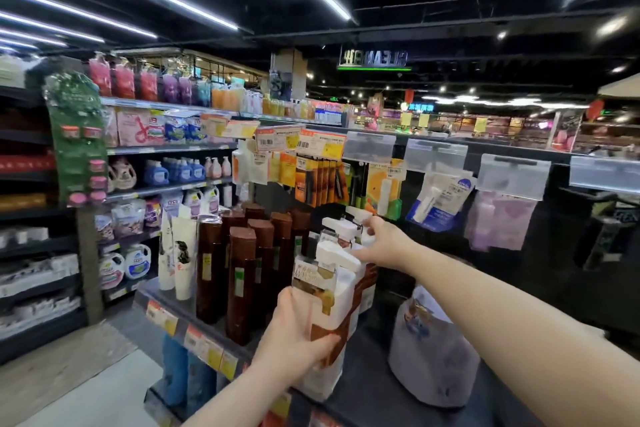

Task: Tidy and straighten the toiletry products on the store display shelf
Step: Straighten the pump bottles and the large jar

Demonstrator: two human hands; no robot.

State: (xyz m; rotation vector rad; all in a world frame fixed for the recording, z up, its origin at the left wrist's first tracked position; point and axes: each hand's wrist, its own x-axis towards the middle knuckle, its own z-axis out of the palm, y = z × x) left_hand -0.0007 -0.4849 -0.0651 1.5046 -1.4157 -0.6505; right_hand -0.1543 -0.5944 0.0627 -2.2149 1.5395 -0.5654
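Observation:
A row of white pump bottles with brown bands stands on the dark display shelf (367, 388). My left hand (294, 336) grips the front white pump bottle (337, 291) by its lower side, near the shelf's front edge. My right hand (382, 244) reaches further back and its fingers close around the pump head of a rear white pump bottle (341, 229). To the left stand several tall brown bottles (242, 281) and two white tubes (178, 253).
A pale refill pouch (429, 354) sits on the shelf at right. Packets hang on hooks (440, 198) behind the bottles, under price tags (298, 140). Blue bottles (187, 378) fill the shelf below. Detergent shelves (166, 149) line the aisle at left.

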